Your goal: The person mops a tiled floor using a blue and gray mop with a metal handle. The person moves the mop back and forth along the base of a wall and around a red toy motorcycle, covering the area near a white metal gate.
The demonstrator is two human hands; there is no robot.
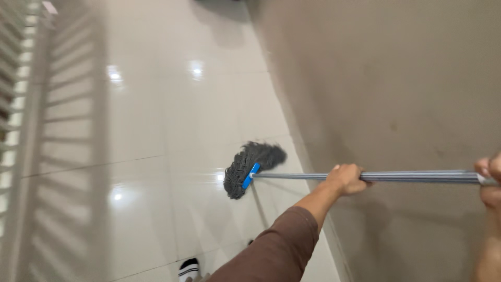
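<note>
1. My right hand (489,180) clasps the top end of the long grey metal mop handle (417,176) at the frame's right edge.
2. My left hand (346,178), brown-sleeved, is clenched around the handle's middle.
3. Farther out, the dark grey string mop head (250,166) with its blue clamp (251,176) lies on the glossy white tiled floor (156,130), just beside the beige wall (391,94).

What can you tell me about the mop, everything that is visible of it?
The mop has a dark grey head of string-like strands, a blue clamp and a long grey, metal-looking handle. The head lies on the glossy pale tiled floor close to the beige wall. The handle runs nearly level; the left hand grips its middle, the right hand its end.
</note>
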